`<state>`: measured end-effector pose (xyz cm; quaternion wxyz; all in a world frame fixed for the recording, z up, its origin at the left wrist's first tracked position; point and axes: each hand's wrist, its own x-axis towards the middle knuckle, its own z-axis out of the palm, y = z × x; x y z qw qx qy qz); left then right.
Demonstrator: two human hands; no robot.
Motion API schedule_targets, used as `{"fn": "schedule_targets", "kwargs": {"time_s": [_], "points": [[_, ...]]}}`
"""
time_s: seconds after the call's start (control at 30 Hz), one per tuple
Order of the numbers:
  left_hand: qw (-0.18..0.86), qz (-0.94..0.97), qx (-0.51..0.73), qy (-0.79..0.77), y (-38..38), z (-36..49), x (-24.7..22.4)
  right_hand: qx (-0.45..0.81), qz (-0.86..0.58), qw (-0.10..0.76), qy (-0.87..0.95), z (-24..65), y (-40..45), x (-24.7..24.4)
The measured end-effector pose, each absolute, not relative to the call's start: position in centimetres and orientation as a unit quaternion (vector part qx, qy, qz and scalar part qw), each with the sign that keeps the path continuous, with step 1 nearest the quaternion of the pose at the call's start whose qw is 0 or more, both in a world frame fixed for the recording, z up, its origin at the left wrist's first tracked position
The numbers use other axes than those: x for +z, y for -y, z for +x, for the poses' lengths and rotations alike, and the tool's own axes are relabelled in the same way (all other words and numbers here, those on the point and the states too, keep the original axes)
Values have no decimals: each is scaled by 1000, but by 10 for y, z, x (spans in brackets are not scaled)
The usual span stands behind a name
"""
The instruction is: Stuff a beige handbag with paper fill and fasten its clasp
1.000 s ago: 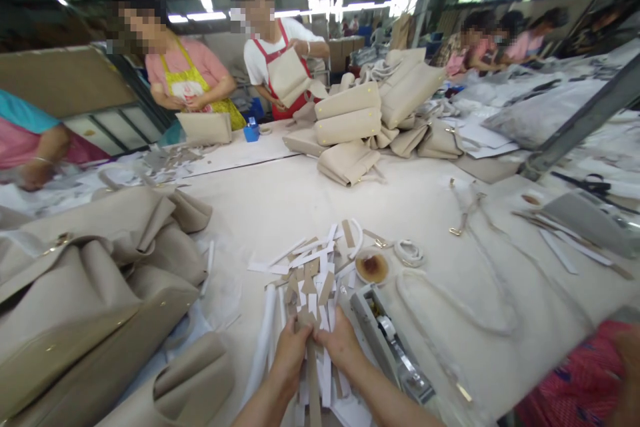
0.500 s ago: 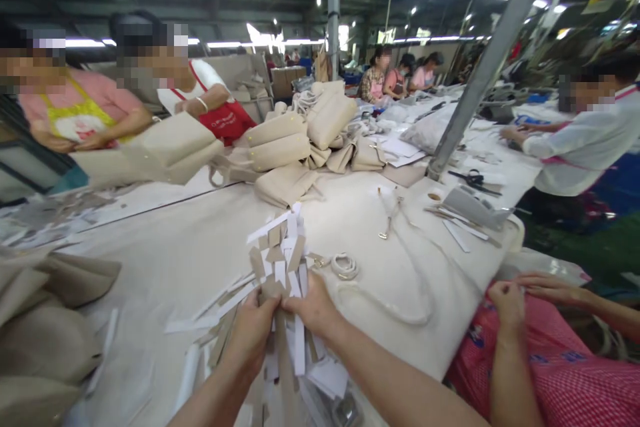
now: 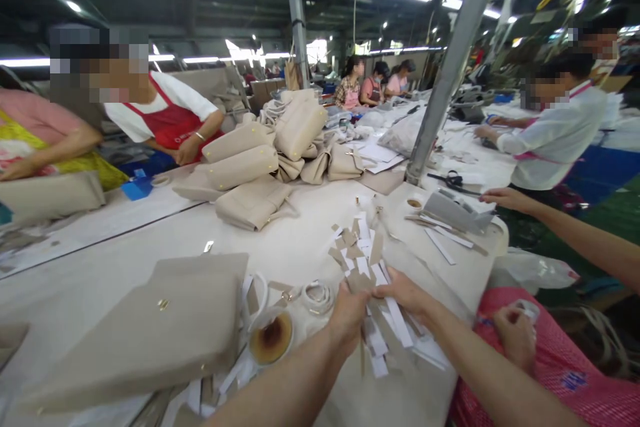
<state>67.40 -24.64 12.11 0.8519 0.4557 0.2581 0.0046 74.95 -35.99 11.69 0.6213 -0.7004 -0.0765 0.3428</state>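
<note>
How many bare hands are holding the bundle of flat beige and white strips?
2: the wearer's left hand at the left of the bundle, the right hand at its right. None seems hidden.

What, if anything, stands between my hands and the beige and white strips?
Nothing visible: the left hand and right hand both hold the strips directly. The pale coil lies beside the left hand, not between.

Wearer's hands (image 3: 349,313): 2, on 1 bunch of strips (image 3: 361,260) — strips overlap, can't ct. Also 1 brown-filled dish (image 3: 271,339), 1 coiled strap (image 3: 317,307), 1 pr. scissors (image 3: 453,179), 1 sm. blue box (image 3: 137,187) — plus 2 thick gray posts (image 3: 440,100).
</note>
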Motion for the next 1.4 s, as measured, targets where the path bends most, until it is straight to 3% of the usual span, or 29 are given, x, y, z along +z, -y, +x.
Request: {"fn": "schedule_targets", "kwargs": {"time_s": [0.27, 0.6, 0.9, 1.0, 1.17, 1.4], "points": [[890, 410, -60, -191, 295, 725, 87, 385, -680, 621, 59, 808, 426, 84], [903, 382, -83, -179, 288, 733, 50, 421, -624, 656, 59, 824, 425, 27], [928, 339, -155, 10, 304, 782, 77, 434, -627, 645, 48, 896, 482, 56], [907, 353, -227, -23, 309, 792, 76, 403, -720, 563, 55, 940, 505, 70], [863, 393, -301, -98, 298, 778, 47, 221, -951, 202, 76, 1007, 514, 59], [781, 512, -341, -104, 235, 740, 51, 124, -990, 53, 46, 1025, 498, 2]]}}
